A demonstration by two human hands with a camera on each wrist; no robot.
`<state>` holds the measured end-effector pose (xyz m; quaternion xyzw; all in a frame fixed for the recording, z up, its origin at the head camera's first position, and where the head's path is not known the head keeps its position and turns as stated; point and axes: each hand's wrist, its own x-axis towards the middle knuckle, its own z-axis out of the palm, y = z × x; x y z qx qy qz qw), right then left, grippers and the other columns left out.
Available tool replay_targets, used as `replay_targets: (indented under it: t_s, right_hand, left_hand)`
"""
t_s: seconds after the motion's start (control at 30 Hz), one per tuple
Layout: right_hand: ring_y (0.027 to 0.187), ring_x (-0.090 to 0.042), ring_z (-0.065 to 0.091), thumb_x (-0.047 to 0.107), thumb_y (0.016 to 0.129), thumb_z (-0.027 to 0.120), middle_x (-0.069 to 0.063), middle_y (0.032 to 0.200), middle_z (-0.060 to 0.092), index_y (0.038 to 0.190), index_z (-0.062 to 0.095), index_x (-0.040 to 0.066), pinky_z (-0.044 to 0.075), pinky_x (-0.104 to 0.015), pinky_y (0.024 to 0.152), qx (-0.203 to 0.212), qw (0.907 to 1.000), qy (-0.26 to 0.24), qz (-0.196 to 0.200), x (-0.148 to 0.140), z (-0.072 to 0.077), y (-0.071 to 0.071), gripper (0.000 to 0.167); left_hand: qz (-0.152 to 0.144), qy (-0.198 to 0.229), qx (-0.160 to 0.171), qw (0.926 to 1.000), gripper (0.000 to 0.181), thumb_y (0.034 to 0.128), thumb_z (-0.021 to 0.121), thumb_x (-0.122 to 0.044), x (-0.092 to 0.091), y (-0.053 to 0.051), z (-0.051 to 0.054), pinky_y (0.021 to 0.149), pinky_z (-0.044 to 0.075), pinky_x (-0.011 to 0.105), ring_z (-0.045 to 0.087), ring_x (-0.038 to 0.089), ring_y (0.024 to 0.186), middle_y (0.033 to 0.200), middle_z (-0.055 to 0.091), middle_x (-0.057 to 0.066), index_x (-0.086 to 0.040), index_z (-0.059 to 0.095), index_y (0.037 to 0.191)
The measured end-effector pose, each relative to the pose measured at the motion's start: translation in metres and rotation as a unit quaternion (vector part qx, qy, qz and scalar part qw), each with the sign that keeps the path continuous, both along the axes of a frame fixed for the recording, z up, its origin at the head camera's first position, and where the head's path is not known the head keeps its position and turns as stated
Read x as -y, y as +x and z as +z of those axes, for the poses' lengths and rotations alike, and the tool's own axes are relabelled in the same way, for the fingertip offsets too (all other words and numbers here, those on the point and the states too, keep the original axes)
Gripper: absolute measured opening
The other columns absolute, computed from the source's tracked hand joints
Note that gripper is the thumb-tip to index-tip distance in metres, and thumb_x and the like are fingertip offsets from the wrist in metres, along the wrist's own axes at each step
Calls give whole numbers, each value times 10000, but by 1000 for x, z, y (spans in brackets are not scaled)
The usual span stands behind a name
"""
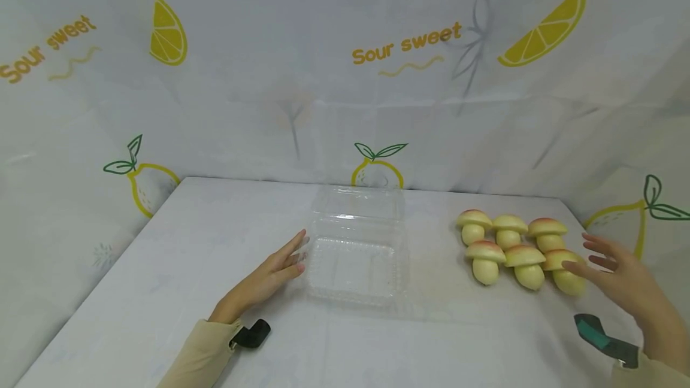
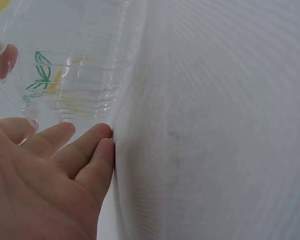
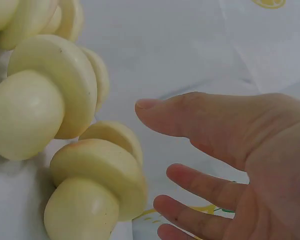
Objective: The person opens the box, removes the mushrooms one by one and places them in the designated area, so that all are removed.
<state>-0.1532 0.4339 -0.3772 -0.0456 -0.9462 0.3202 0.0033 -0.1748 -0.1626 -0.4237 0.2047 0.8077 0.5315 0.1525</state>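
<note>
A clear plastic clamshell box point(image 1: 353, 268) lies on the table with its lid point(image 1: 358, 202) folded back. My left hand point(image 1: 269, 274) is at the box's left side, fingers extended. In the left wrist view, the fingertips point(image 2: 106, 131) are against or very near the clear plastic wall point(image 2: 85, 95). On the right, several pale yellow model mushrooms point(image 1: 525, 265) with reddish-tinged caps stand in two rows. My right hand point(image 1: 625, 274) hovers beside the nearest right mushroom point(image 1: 568, 280), holding nothing. The right wrist view shows a gap between its spread thumb and fingers and the mushrooms point(image 3: 97, 180).
A white cloth covers the table point(image 1: 215, 238). Behind it hangs a pale backdrop point(image 1: 269, 76) with lemon prints and lettering. Dark wrist mounts point(image 1: 253, 334) stick out from both sleeves.
</note>
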Motion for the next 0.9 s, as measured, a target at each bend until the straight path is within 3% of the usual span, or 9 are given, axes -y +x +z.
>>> replay_targets:
  t_s: [0.33,0.5,0.57,0.6,0.67,0.7,0.73,0.83,0.9]
  right_hand:
    - [1259,-700,270,358,1011,570,-430,1531,172,1557,111,-50,295,-790,908,-291,9995,6,115,20,17,4,822]
    - [1245,-679,305,347,1006,580,-429,1517,227,1554,161,-44,273,-762,971,-521,9984,107,191,28,21,3,793]
    - [1256,-652,320,350,1002,588,-411,1517,260,1559,185,-19,315,-545,1158,-603,9978,178,218,31,22,3,781]
    - [1248,-641,335,348,999,594,-409,1508,283,1556,201,-16,331,-365,1188,-665,9972,223,248,33,22,3,773]
    - [1244,-635,346,336,999,595,-417,1496,295,1551,216,-21,352,-372,1173,-692,9969,210,308,38,25,3,759]
    - [1299,-519,410,337,994,603,-413,1488,315,1545,239,-16,368,-207,1119,-726,9966,225,330,40,26,2,749]
    - [1292,-485,424,325,991,610,-410,1476,338,1539,260,-14,345,-63,1021,-779,9960,221,383,42,26,2,733]
    - [1259,-443,444,307,988,617,-409,1450,372,1518,300,-23,373,-56,954,-824,9947,184,587,51,30,-1,700]
    - [1231,-402,460,328,978,631,-375,1444,409,1509,333,8,279,16,721,-839,9938,251,684,56,32,-4,687]
  left_hand:
    - [-14,-31,15,10000,703,1049,464,-199,0,0,2,1171,273,601,273,444,1477,1665,141,154,-135,47,1611]
    - [-56,1,-34,10000,703,1049,467,-193,0,-1,2,1164,284,604,284,448,1471,1663,140,166,-131,49,1610]
    - [-72,-1,-44,10000,702,1049,467,-194,0,-2,2,1162,283,609,286,452,1469,1662,137,170,-130,49,1610]
    - [-76,-10,-48,10000,702,1050,466,-196,1,-2,2,1162,282,610,285,453,1469,1663,136,169,-131,48,1610]
    - [-78,-28,-34,10000,701,1051,467,-201,1,-2,3,1164,279,609,281,452,1471,1664,136,164,-136,50,1611]
    - [-74,-41,-12,10000,700,1051,465,-204,1,-2,3,1166,276,610,278,450,1473,1665,134,159,-141,49,1611]
    - [-71,-60,-12,10000,699,1052,464,-208,1,-2,3,1166,276,609,277,448,1474,1665,134,156,-145,50,1611]
    - [-55,-108,-23,9999,692,1056,459,-217,3,-2,1,1167,276,608,278,443,1476,1666,135,153,-156,51,1612]
    - [-29,-152,-44,9999,689,1059,454,-226,4,-2,1,1165,281,608,284,439,1475,1665,145,151,-165,50,1613]
